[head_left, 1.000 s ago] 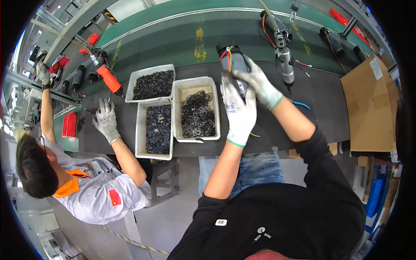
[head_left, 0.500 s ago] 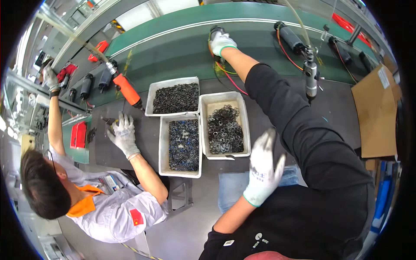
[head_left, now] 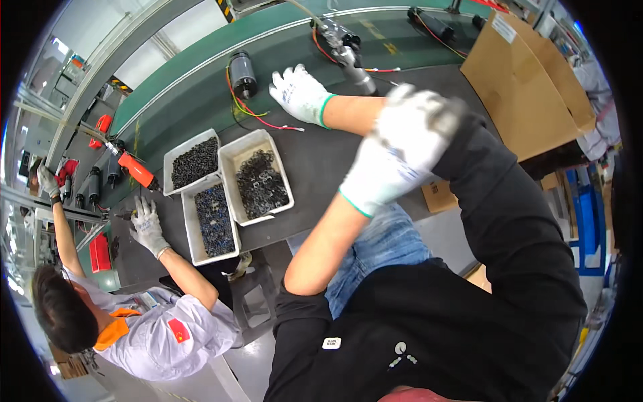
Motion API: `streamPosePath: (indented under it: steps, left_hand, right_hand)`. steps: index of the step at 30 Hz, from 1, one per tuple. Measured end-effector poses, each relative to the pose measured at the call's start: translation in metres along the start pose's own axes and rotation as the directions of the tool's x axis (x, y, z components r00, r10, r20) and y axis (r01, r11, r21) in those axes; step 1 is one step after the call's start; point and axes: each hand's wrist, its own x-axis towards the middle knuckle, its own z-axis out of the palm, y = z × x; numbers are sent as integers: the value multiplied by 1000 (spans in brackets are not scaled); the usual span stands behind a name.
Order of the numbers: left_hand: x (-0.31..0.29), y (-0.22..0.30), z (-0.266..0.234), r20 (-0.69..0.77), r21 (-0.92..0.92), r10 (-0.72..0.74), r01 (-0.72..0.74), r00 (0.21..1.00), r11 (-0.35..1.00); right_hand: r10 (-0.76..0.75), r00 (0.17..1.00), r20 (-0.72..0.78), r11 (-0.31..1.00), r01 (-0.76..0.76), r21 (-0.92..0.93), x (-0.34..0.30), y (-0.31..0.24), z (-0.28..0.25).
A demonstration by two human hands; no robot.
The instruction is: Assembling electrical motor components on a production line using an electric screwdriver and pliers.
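My right hand (head_left: 298,96), in a white glove with a green cuff, is held over the edge of the green conveyor with its fingers apart and nothing in them. To its left, a dark cylindrical motor (head_left: 242,75) with red, yellow and green wires stands on the belt, apart from the hand. My left hand (head_left: 398,144), gloved alike, crosses over my right forearm and lies against the black sleeve (head_left: 475,161). Its fingertips are smeared by motion, so their grip is unclear. Behind my forearms, a silver power driver (head_left: 355,70) hangs over the worktop.
White bins of small black rings (head_left: 258,184), black parts (head_left: 194,161) and dark blue-black pieces (head_left: 214,221) stand left. A co-worker (head_left: 134,321) works beyond them near an orange driver (head_left: 136,170). A cardboard box (head_left: 522,87) stands right; more motors (head_left: 432,25) line the conveyor (head_left: 177,94).
My right hand has let go of the motor and drawn back from it. My left hand has risen from my lap onto my right sleeve. The view has swung to the right.
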Motion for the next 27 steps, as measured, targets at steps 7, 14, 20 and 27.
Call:
streamPosePath:
  steps: [7,14,20,27]
  left_hand:
    - [36,105,54,-127,-343,146,-181,981,922]
    - [-24,103,3,225,-335,-80,154,971,930]
    - [-152,27,-26,-28,81,-701,700,713,709]
    - [-181,-2,-30,83,216,-766,739,637,638]
  right_hand:
    - [-153,983,97,957,123,264,-71,9,-20]
    - [-384,911,-151,714,396,577,-156,37,-85]
    - [321,944,-77,706,-184,684,-185,165,-20]
    - [413,751,516,558,-656,508,11,250,153]
